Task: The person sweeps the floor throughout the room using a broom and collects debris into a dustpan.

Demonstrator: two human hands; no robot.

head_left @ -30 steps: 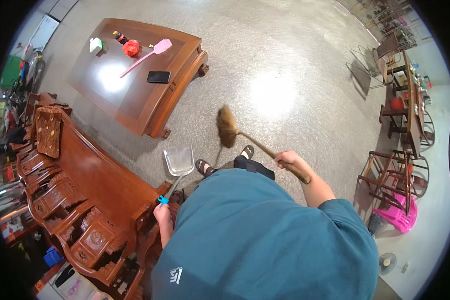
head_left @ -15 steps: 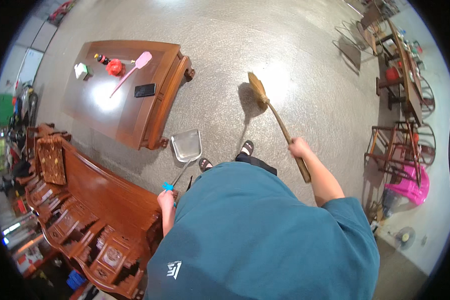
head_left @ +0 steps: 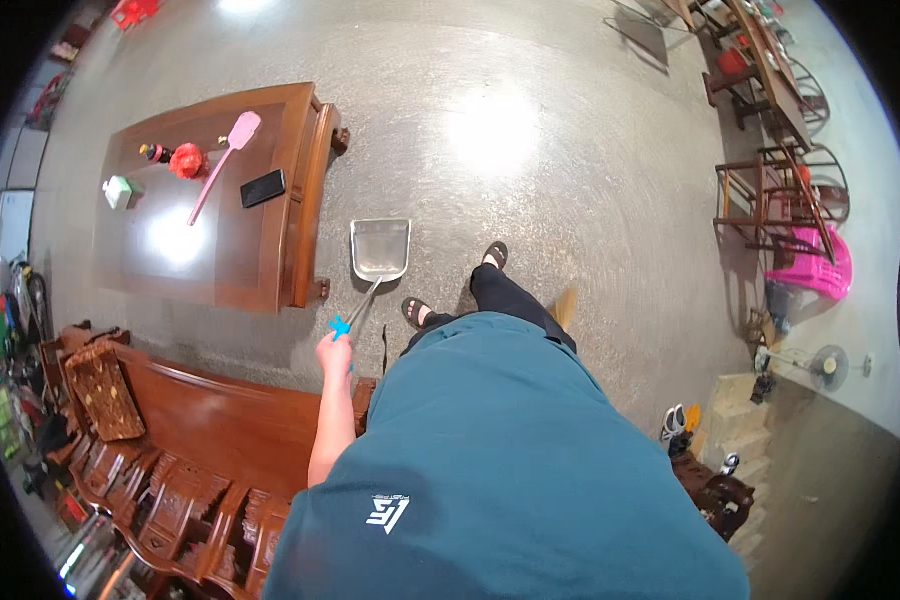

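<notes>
As I watch the head feed from a distance, I see the left hand (head_left: pixel 335 352) wrapped round the handle of the dustpan (head_left: pixel 381 250), just below its blue fitting (head_left: pixel 340 328). The pan is on or just above the floor (head_left: pixel 610 180), beside the right edge of the wooden table (head_left: pixel 255 255), with its open side away from the wearer; I cannot tell whether it touches the ground. The right hand is hidden from me, so I cannot tell what it grasps. Only the tawny bristles of the broom (head_left: pixel 565 308) show, just beside the right leg of the dark trousers (head_left: pixel 515 295).

On the table, a black phone (head_left: pixel 263 190) lies near the right edge. A pink swatter (head_left: pixel 225 160) slants from near the far right corner toward the middle, passing close to a red bundle (head_left: pixel 187 161). Beside that is a dark bottle (head_left: pixel 156 153), its writing too small for me to read. A white and green box (head_left: pixel 118 192) sits near the left edge. On the teal shirt (head_left: pixel 510 420) I make out a white emblem (head_left: pixel 387 512) with small lettering.
</notes>
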